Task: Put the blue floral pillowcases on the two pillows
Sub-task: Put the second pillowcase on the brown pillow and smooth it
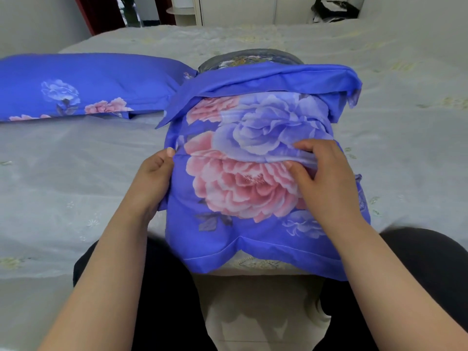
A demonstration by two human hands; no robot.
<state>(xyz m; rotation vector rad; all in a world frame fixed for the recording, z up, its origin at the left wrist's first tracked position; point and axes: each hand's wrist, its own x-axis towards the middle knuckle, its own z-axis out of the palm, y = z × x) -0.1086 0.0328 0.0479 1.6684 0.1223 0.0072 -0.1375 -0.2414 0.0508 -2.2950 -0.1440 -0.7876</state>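
A blue pillowcase with large pink and lilac flowers (pixel 243 188) covers most of a pillow lying lengthwise in front of me at the bed's near edge. The pillow's grey patterned end (pixel 247 59) sticks out at the far side, past the case's folded-back open hem. My left hand (pixel 154 176) grips the case's left edge. My right hand (pixel 319 168) pinches a raised fold of the fabric on the right half. A second pillow in the same blue floral case (pixel 83 84) lies flat at the left.
The bed (pixel 76 173) has a pale grey embroidered cover. My dark-clothed legs press against its near edge. White cupboards (pixel 235 8), a dark red curtain and a black bag (pixel 334 8) stand beyond the far side.
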